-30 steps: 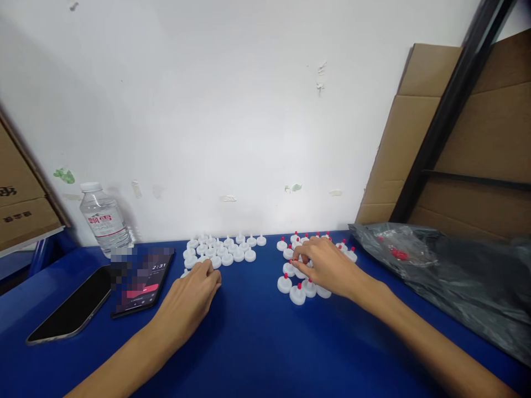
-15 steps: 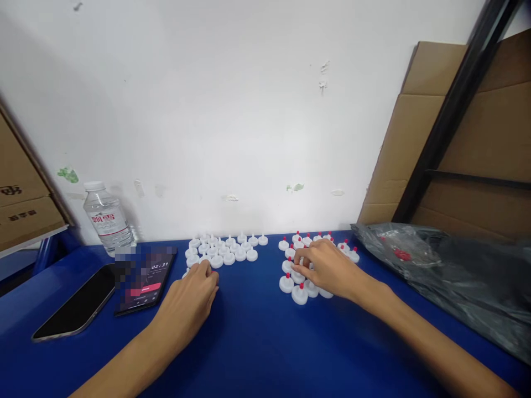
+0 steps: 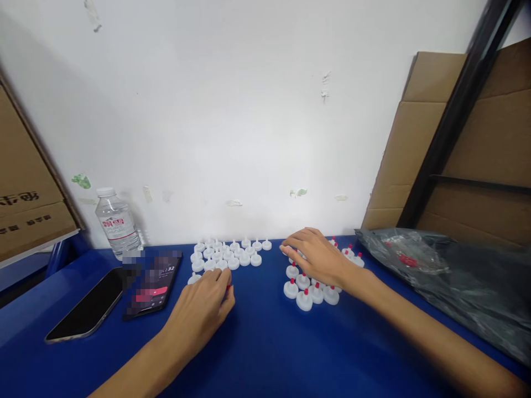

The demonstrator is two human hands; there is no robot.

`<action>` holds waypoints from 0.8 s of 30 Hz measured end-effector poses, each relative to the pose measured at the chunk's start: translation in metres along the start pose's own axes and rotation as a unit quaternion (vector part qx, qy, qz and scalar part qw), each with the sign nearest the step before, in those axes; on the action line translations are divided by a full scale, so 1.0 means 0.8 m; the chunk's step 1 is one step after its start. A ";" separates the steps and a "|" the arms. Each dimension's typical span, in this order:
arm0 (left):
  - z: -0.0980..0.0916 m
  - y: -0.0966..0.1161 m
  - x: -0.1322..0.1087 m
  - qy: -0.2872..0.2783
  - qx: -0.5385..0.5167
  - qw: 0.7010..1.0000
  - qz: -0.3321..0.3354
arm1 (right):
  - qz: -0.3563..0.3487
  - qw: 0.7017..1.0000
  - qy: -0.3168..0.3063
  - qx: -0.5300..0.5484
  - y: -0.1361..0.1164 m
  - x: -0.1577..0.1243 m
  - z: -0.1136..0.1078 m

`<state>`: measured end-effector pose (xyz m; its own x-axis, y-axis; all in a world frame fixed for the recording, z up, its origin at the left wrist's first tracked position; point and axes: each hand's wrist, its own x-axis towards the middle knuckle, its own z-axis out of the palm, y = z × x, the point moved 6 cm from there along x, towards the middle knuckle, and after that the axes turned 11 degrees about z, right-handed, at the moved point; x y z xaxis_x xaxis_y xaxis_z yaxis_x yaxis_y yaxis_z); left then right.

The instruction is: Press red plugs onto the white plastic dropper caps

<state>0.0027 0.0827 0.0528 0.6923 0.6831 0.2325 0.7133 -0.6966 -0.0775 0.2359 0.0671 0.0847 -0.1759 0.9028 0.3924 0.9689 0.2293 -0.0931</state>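
My left hand [image 3: 204,301] is closed at the near edge of a group of white nozzle caps [image 3: 233,263] with bare, upright spouts. A small red tip [image 3: 229,287] shows between its thumb and fingers; the rest of what it pinches is hidden. To the right stands a second group of white nozzle caps with red tips [image 3: 304,300]. Over the back of that group lies my right hand [image 3: 313,255], palm down, fingers stretched to the left and thumb apart. It covers several of the caps, and nothing shows in its grasp.
On the blue table [image 3: 265,342], two phones [image 3: 85,307] lie at the left, one with a lit screen [image 3: 155,284]. A water bottle [image 3: 119,226] stands against the wall. A dark plastic sheet [image 3: 468,287] at the right bears a clear bag of red pieces [image 3: 409,260].
My right hand has gone from bent fingers among the red-tipped caps to stretched fingers farther back and left. My left hand has shifted slightly right and nearer, its red piece still showing.
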 end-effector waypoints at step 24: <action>-0.010 0.025 -0.015 0.213 -0.120 0.959 0.140 | -0.086 0.995 0.032 0.033 -0.042 -0.007 -0.036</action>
<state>0.0079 0.0586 0.0564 0.7091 0.3450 0.6149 0.4248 -0.9051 0.0179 0.2094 0.0441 0.1123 -0.3244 0.8239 0.4647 0.9116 0.4035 -0.0791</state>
